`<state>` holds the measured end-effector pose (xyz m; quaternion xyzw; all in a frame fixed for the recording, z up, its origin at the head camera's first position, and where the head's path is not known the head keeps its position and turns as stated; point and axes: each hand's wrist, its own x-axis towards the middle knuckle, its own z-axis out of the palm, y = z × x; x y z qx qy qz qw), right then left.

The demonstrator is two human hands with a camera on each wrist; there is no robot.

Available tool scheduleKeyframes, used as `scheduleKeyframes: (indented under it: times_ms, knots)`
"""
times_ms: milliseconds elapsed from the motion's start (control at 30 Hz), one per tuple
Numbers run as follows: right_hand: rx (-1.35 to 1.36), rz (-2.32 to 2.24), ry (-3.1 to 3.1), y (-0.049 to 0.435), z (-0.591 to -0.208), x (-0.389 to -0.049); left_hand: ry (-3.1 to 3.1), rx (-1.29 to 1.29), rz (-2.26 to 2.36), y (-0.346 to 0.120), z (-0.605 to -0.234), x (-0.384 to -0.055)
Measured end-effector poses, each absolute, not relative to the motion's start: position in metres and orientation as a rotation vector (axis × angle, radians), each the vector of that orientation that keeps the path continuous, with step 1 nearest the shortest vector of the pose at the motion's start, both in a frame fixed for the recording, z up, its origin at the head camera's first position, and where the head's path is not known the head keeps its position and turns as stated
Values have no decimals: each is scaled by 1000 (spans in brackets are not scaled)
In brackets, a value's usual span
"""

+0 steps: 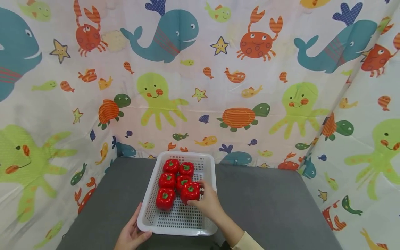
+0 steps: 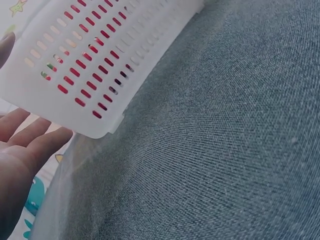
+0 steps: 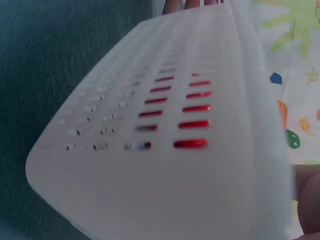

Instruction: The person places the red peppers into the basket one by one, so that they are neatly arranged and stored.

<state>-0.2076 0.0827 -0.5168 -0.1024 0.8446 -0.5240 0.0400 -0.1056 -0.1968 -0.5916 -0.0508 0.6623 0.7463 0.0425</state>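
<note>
A white perforated plastic basket [image 1: 175, 230] stands on the dark grey table, with several shiny red bell peppers inside, mostly toward its left and back. My right hand [image 1: 208, 204] reaches in over the right wall and grips the bell pepper [image 1: 190, 194] nearest that side between thumb and fingers. Outside the front left corner, my left hand [image 1: 130, 232] touches the basket with extended fingers along the left wall and thumb by the front rim. In the left wrist view, the fingers [image 2: 37, 140] lie against the basket wall [image 2: 95, 130]. The right wrist view shows little of the right hand.
The dark grey tabletop [image 1: 256, 208] extends left and right of the basket. A curtain [image 1: 193, 76] printed with sea animals hangs behind the table and along both sides. Bell peppers [image 1: 165, 199] sit close together left of the gripped one.
</note>
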Motion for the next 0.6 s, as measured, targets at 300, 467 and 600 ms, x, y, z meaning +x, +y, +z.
scheduleKeyframes:
  times_ms: [300, 467, 600]
  knots:
    - [-300, -1423, 2588, 62, -531, -218, 2075, -170, 2263, -198, -592, -106]
    - [-268, -1386, 2605, 58, -540, -223, 2070, -175, 2266, -197, -590, -106]
    - [-240, -1380, 2592, 57, -543, -225, 2063, -169, 2273, -195, -589, -107]
